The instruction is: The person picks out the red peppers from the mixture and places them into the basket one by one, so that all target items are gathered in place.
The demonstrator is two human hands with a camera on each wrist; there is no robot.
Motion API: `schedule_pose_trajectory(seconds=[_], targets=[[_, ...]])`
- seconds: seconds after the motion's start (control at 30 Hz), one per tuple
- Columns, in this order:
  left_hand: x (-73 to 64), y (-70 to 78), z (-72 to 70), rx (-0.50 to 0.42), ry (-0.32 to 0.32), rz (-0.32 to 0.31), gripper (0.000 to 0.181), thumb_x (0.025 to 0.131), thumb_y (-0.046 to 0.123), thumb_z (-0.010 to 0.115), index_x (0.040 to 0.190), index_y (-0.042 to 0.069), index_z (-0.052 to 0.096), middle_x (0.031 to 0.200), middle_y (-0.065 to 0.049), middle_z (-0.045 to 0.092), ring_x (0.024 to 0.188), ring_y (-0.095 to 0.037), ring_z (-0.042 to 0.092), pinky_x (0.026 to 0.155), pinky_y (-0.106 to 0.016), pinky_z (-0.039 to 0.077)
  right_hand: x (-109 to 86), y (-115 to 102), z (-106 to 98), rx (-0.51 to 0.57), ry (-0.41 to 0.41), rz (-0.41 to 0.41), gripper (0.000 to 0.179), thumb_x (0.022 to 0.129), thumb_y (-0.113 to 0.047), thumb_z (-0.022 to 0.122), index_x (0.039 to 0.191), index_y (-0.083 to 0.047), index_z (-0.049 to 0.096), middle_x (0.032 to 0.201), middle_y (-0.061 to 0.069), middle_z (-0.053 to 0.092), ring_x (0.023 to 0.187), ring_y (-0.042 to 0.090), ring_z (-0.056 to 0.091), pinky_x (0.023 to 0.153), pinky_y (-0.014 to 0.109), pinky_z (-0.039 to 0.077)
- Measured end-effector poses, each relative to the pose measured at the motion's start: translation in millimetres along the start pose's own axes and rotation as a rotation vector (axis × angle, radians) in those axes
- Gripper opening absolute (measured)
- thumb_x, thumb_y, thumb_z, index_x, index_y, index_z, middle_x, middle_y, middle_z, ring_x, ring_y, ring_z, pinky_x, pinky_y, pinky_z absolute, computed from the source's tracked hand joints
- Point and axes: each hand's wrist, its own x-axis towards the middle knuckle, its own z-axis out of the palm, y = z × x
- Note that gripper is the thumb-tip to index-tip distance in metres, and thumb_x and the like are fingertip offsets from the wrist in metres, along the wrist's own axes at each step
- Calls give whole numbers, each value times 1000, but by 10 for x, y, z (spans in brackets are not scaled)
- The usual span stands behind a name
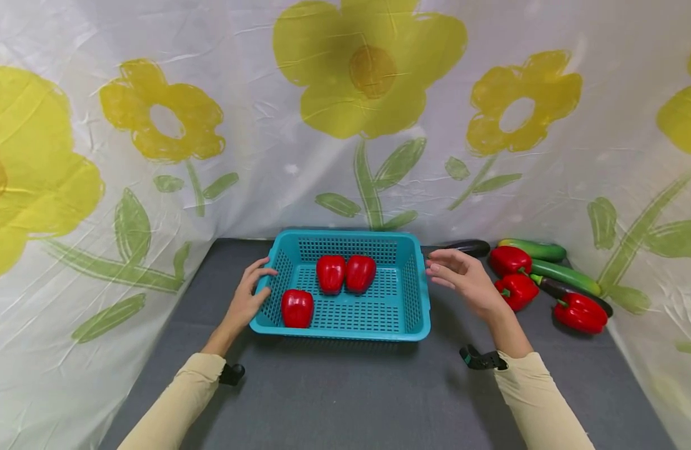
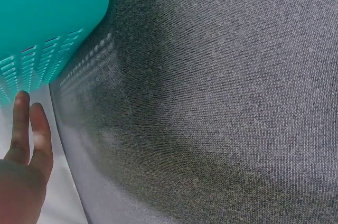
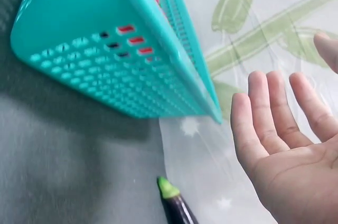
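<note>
A turquoise plastic basket (image 1: 340, 337) stands on the dark cloth, with three red bell peppers (image 1: 330, 273) lying in it. Two of these sit side by side near its middle, and one lies in the near left corner. My left hand (image 1: 248, 299) is at the basket's left end, fingers extended and spread towards the rim; whether they touch it I cannot tell. Off the right end, my right hand (image 1: 463, 278) holds nothing. In the right wrist view its fingers (image 3: 259, 113) are spread, slightly bent and apart from the basket.
To the right lie more red bell peppers (image 1: 581, 312), green zucchini (image 1: 567, 275) and eggplants (image 1: 472, 248). One eggplant lies behind the right hand. A flower-printed curtain (image 1: 267, 169) encloses the back and sides. Grey-black cloth (image 1: 345, 394) covers the table.
</note>
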Motion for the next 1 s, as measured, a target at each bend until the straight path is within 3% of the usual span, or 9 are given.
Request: schedule_pose_trajectory(seconds=[0.2,0.33,0.47,0.57,1.0], targets=[[-17,259,-14,-15,-6,-1,32,90,-19,48,120,-16,59,151,-33,31,135,-53,29,92,-66,40,-107,16,-176,-28,38,-2,35,99,-9,66,132,2,57,124,12,65,108,24,68,90,35,52],[-13,199,-14,-11,-8,3,33,91,-17,47,121,-15,58,152,-31,30,135,-52,29,91,-64,40,-176,28,-292,-59,47,3,34,100,-9,65,132,2,58,124,12,65,108,21,68,90,34,52],[-20,211,-18,4,-13,-1,33,92,-16,47,123,-14,58,153,-29,31,135,-51,30,91,-38,45,-266,33,-396,-79,58,22,34,100,-9,65,131,1,58,124,12,64,108,20,67,89,32,52],[-28,274,-23,8,-18,-9,34,91,-17,48,123,-14,58,153,-28,31,136,-52,29,86,-20,42,-346,44,-485,-79,65,34,33,100,-8,65,131,1,58,123,10,64,107,19,67,89,31,52],[-32,290,-32,7,-21,-16,33,92,-16,48,123,-14,59,154,-27,31,136,-51,29,86,-21,41,-607,124,-895,-68,93,46,32,101,-6,62,132,1,58,120,5,66,106,17,68,89,31,52]])
